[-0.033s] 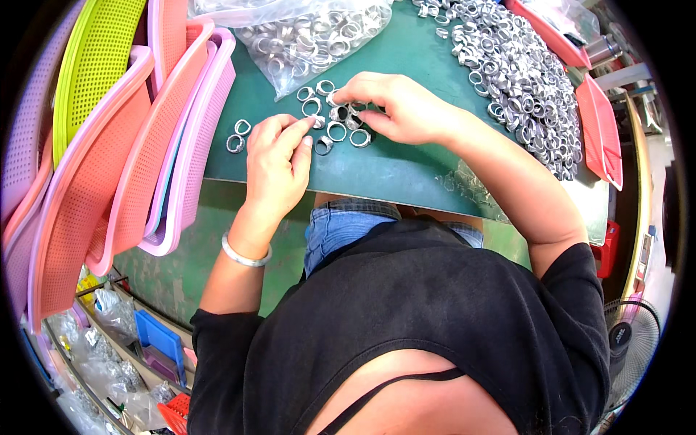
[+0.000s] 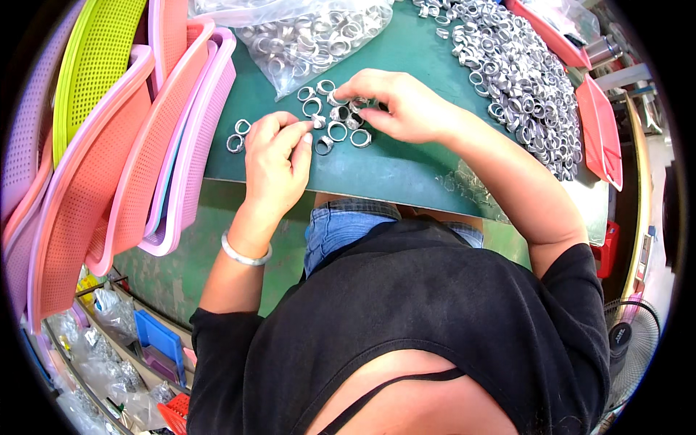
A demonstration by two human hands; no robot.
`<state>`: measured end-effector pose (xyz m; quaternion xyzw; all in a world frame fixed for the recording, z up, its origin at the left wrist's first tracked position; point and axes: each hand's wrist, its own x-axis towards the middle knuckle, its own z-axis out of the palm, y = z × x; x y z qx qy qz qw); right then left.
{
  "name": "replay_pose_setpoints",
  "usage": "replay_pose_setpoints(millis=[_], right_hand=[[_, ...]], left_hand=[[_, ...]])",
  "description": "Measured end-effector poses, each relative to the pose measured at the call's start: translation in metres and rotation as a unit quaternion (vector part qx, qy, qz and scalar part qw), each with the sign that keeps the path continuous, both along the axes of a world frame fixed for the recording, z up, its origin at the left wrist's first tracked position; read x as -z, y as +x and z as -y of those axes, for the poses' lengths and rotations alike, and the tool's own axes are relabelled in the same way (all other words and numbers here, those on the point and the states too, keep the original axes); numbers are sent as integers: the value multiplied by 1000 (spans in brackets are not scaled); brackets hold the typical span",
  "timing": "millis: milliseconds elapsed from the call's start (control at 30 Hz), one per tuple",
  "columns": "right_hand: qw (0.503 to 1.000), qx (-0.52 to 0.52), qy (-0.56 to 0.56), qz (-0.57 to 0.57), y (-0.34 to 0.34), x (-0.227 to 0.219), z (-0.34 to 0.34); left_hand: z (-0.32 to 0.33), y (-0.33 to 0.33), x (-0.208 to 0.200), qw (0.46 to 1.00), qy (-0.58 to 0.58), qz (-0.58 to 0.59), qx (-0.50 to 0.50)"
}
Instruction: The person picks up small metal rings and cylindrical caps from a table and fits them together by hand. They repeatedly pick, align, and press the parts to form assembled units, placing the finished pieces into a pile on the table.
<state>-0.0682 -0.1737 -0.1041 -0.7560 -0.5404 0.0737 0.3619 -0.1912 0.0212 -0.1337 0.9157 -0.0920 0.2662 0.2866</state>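
Observation:
A loose cluster of silver-coloured metal rings (image 2: 336,131) lies on the green tabletop in front of me. My left hand (image 2: 277,148) is at the cluster's left side, fingers curled, with its fingertips at the edge of one ring (image 2: 318,122). Over the cluster's right part reaches my right hand (image 2: 397,109), its thumb and forefinger apart on either side of several rings (image 2: 354,109). Its other fingers are partly hidden. Two more rings (image 2: 235,143) lie to the left of my left hand.
A clear plastic bag of rings (image 2: 312,43) lies beyond the cluster. At the far right is a large heap of rings (image 2: 518,80), beside red trays (image 2: 600,130). Stacked perforated baskets (image 2: 192,145) in several colours stand left. A fan (image 2: 629,341) is at lower right.
Both hands have shifted only slightly. My left fingertips have drawn back a little to the left, and my right forefinger has lifted slightly. The rings lie nearly as before.

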Motion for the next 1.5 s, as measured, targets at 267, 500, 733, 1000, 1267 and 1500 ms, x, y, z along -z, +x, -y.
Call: replay_pose_setpoints(millis=[267,500,733,1000,1267,1500], right_hand=[[992,64,-68,80,-7,-7,7],[990,96,-89,49,-21,-16,33],[991,101,-84,38,-27,-14,41],[991,105,-79,37,-35,-11,50],[991,113,-64,40,-40,-2,55],[991,123,-50,29,-41,1,59]], left_hand=[[31,27,-20,993,108,-36,21],[42,41,-29,974,190,-123,4],[42,46,-21,978,170,-123,15],[41,47,-22,989,92,-96,70],[40,54,-25,984,57,-118,120],[37,67,-27,957,124,-156,209]])
